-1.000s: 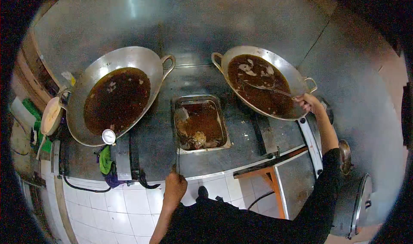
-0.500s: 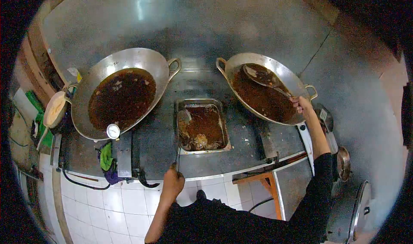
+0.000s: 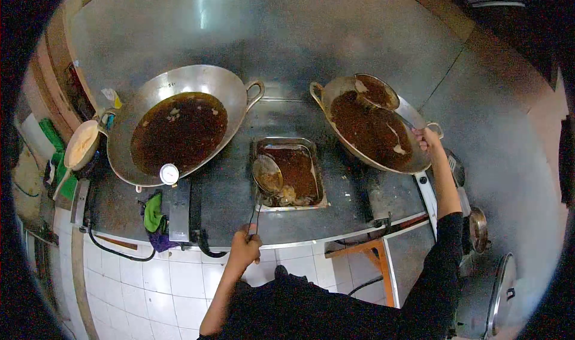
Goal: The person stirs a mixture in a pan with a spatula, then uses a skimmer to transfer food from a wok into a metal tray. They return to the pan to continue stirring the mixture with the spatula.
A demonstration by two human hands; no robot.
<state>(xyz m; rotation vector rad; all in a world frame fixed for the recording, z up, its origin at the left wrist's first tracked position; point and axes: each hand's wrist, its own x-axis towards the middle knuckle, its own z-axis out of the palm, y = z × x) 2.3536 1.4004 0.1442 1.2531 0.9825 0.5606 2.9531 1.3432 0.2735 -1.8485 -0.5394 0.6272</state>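
Observation:
My left hand (image 3: pixel 244 248) is closed around the long handle of a small round strainer (image 3: pixel 267 174). The strainer's head is over the left part of a rectangular metal tray (image 3: pixel 322 187) of dark liquid with pale clumps. My right hand (image 3: pixel 427 140) grips the handle of a large round skimmer (image 3: pixel 377 92), near the right rim of the right wok (image 3: pixel 342 86). The skimmer's head is over the wok's far rim, and pale bits show in the brown liquid below it.
A left wok (image 3: pixel 236 87) of dark liquid carries a dial thermometer (image 3: pixel 169 173). A pale bowl (image 3: pixel 82 146) with a handle is at far left, near a green cloth (image 3: pixel 153 213). A slotted utensil (image 3: pixel 454 163) and a lidded pot (image 3: pixel 502 295) are at right.
The small strainer has risen out of the tray's liquid. The large skimmer has moved up and right from the right wok's liquid to its far rim. The view has shifted slightly.

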